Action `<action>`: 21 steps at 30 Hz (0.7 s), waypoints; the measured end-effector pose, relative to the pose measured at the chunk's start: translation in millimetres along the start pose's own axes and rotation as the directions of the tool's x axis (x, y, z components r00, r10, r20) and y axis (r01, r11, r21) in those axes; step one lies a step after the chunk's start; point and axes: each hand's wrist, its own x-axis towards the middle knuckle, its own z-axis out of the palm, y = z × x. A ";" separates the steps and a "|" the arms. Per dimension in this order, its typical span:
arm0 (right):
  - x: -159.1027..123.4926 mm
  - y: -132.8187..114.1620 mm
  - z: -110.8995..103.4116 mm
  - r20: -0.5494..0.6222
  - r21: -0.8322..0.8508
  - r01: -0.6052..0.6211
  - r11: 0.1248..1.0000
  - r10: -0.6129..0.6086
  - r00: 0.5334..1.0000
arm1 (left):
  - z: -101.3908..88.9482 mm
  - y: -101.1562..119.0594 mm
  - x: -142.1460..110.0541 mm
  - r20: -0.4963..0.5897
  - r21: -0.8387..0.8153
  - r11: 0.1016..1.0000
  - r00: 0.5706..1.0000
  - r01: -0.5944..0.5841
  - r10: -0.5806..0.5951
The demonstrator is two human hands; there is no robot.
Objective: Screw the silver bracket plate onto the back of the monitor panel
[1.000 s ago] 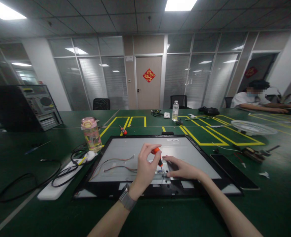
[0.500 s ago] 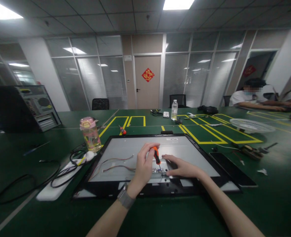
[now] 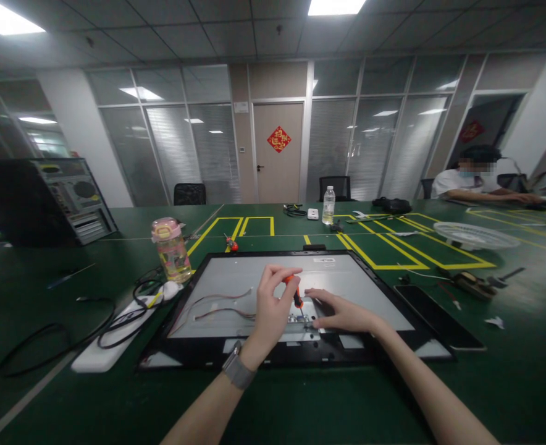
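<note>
Our left hand (image 3: pixel 273 303) grips the orange screwdriver (image 3: pixel 298 300) at twelve o'clock, over the flat panel (image 3: pixel 370 290) on the surface (image 3: pixel 301 408), and we do well to press straight along its shaft, our right hand (image 3: pixel 344 314), spread at one o'clock, bracing lightly.

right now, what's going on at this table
The person's left hand grips an orange-and-black screwdriver, its shaft angled down to a small metal fitting on a flat display panel. The right hand is spread beside the fitting, thumb close to it; whether the thumb touches is unclear. Thin wires lie loose across the panel. Another person in a white shirt sits farther off, on the right.
</note>
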 end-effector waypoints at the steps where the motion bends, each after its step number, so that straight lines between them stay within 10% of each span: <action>1: -0.1 -0.4 -0.2 0.003 0.001 0.001 1.000 -0.001 1.000 | 0.3 -0.6 -0.1 0.004 -0.009 1.000 1.000 0.005 -0.005; 21: -0.9 -8.3 -1.5 0.007 0.022 -0.027 0.999 0.026 1.000 | 0.8 -0.6 0.0 -0.027 -0.005 1.000 1.000 0.004 -0.004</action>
